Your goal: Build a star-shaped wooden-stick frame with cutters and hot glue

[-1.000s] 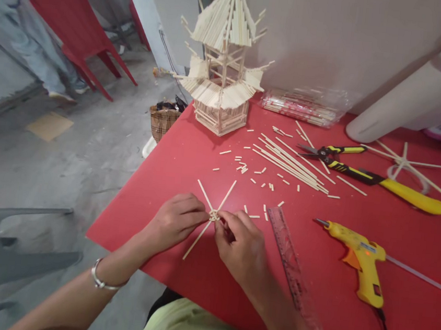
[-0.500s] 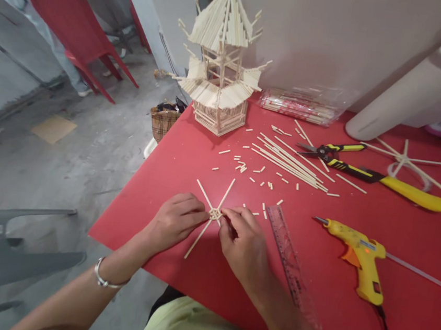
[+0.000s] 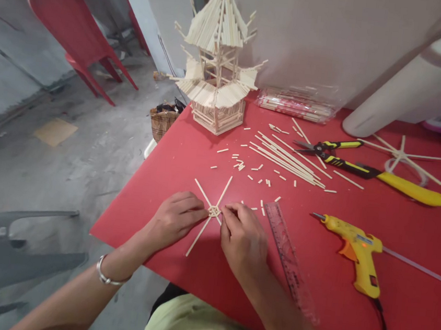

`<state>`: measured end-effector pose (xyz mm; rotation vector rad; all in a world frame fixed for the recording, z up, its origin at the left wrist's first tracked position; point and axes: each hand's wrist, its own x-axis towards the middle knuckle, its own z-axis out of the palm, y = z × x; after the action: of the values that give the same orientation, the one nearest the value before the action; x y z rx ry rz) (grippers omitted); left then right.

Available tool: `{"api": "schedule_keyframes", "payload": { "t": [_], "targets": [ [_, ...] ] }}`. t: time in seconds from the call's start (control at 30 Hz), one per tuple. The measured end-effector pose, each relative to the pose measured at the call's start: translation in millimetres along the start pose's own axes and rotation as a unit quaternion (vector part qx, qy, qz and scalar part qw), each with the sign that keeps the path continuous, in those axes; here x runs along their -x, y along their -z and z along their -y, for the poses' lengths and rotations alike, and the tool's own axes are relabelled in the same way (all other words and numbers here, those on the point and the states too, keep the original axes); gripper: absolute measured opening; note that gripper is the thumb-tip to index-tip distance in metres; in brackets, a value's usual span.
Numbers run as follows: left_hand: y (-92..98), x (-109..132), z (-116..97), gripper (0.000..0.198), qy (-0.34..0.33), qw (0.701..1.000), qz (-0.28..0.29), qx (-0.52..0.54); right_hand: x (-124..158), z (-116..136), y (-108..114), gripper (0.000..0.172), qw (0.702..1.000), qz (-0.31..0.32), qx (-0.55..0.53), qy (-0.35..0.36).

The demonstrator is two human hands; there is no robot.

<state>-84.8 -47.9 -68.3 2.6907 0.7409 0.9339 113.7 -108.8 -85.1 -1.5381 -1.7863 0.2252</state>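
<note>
A star-shaped frame of thin wooden sticks [image 3: 197, 238] lies at the near left of the red table, with short pieces joined in a small ring round its centre. My left hand [image 3: 179, 214] is closed at the left of that ring, its fingertips pinching one arm of the frame. From the other side my right hand [image 3: 245, 236] pinches at the ring's right edge; its thumb and fingers hide part of the sticks. Just right of that hand lies a clear ruler [image 3: 288, 253]. Short cut stick pieces [image 3: 240, 165] are scattered beyond the frame.
A stick-built pagoda model [image 3: 220, 65] stands at the back left. Long sticks [image 3: 287, 160], yellow-black cutters [image 3: 365, 170] and a yellow glue gun [image 3: 357, 247] with cord lie to the right. Behind are a second stick star [image 3: 402, 154], a plastic-wrapped stick bundle [image 3: 297, 106] and a pipe [image 3: 406, 79].
The view has shifted slightly. My right fingers have drawn in a little at the ring's edge; my left hand stays at its place. The person's leg by the red chair has gone from view.
</note>
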Motion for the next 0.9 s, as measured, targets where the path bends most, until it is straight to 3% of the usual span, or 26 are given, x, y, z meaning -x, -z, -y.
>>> {"api": "schedule_keyframes", "payload": {
  "t": [0.33, 0.9],
  "targets": [
    [-1.2, 1.1, -0.5, 0.021, 0.001, 1.0, -0.001, 0.002, -0.6, -2.7, 4.2, 0.034, 1.0, 0.02, 0.02, 0.002],
    [-2.7, 3.3, 1.9, 0.022, -0.003, 1.0, 0.0, -0.002, -0.4, -4.9, 3.4, 0.031, 1.0, 0.019, 0.016, 0.013]
  ]
}}
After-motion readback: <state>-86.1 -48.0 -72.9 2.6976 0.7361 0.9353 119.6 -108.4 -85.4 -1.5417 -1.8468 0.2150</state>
